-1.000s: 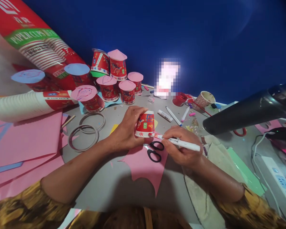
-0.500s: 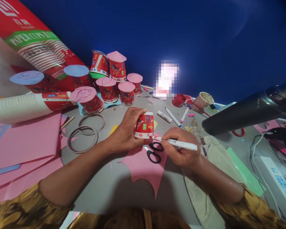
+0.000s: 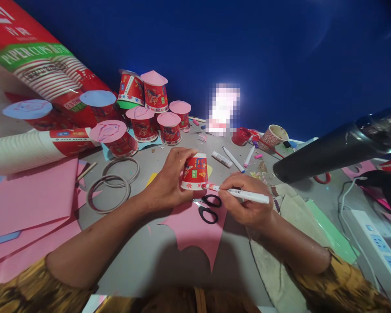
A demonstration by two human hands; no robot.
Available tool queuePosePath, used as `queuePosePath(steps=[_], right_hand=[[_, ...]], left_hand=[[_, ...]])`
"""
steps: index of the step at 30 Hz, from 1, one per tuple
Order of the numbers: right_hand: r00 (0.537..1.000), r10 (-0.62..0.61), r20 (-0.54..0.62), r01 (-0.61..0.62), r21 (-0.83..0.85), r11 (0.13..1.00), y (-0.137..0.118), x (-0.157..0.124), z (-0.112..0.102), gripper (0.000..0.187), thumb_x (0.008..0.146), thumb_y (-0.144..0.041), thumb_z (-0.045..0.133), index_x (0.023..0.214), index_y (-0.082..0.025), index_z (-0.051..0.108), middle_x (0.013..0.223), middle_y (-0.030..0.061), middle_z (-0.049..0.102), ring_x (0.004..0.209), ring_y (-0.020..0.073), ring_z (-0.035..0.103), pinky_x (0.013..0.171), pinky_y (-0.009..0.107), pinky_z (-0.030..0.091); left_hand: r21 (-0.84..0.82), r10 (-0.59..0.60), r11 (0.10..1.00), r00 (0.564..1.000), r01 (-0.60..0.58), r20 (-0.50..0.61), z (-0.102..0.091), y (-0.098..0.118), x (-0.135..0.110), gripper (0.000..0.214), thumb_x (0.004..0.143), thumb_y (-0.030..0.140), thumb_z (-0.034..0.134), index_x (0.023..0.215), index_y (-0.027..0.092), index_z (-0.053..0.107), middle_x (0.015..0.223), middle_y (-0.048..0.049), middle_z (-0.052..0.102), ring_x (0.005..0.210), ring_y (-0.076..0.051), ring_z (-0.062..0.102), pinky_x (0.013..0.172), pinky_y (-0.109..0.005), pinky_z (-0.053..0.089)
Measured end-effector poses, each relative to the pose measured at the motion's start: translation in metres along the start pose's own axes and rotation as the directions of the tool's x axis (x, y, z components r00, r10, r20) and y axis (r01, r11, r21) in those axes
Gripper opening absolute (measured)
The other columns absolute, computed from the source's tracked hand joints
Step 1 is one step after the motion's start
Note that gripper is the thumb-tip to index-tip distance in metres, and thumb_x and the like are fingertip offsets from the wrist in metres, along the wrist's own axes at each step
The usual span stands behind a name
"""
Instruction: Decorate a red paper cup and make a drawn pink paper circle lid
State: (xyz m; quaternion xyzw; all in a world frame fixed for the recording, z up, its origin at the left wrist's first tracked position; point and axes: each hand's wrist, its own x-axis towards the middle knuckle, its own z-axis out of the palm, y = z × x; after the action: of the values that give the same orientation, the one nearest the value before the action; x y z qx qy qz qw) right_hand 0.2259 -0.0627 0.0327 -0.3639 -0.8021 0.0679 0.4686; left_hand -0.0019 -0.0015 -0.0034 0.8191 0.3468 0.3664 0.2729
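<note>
Far left: nested paper cups point(image 3: 22, 150) on their side behind pink sheets point(image 3: 35, 198). Next, two gray rings point(image 3: 128, 191) overlapping, then paper-topped cups point(image 3: 170, 134) grouped at the back, probably to leave working room up front. Left hand point(image 3: 171, 180) clamps the red cup point(image 3: 195, 171) from its left, fingers over the top, thumb below; reads as a steadying grip that leaves the printed side exposed. Cup's upside down, mid-table; can't tell if it's resting. Scissors point(image 3: 208, 216) sit parked on pink paper point(image 3: 195, 230). Right hand point(image 3: 249, 200), apart from the left, pinches a white marker point(image 3: 247, 195) pen-style, tip at the cup's lower band, likely for fine control.
</note>
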Motion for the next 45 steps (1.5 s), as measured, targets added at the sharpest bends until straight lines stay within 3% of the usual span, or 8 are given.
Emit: queuePosePath(steps=[7,45], right_hand=[[1.000,0.005,0.020,-0.006,0.059,0.998,-0.0009,0.0001,0.0021,0.013,0.094,-0.013,0.063,0.087,-0.022,0.069,0.071,0.0012,0.074,0.061,0.0161,0.070,0.059,0.027,0.054],[0.999,0.047,0.012,-0.047,-0.053,0.997,-0.0022,0.0009,-0.0007,0.012,0.095,-0.016,0.063,0.085,-0.022,0.066,0.065,-0.0017,0.071,0.054,0.0137,0.065,0.056,0.026,0.051]], left_hand=[[0.002,0.011,1.000,1.000,-0.011,0.025,-0.0018,0.0012,-0.0003,0.081,0.077,0.036,0.087,0.146,0.031,0.044,0.143,-0.0129,0.050,0.135,-0.036,0.051,0.115,-0.059,0.048],[0.013,0.031,0.999,0.999,-0.031,0.029,-0.0014,0.0007,-0.0018,0.082,0.080,0.039,0.087,0.148,0.031,0.042,0.142,-0.0120,0.049,0.134,-0.036,0.051,0.115,-0.057,0.047]])
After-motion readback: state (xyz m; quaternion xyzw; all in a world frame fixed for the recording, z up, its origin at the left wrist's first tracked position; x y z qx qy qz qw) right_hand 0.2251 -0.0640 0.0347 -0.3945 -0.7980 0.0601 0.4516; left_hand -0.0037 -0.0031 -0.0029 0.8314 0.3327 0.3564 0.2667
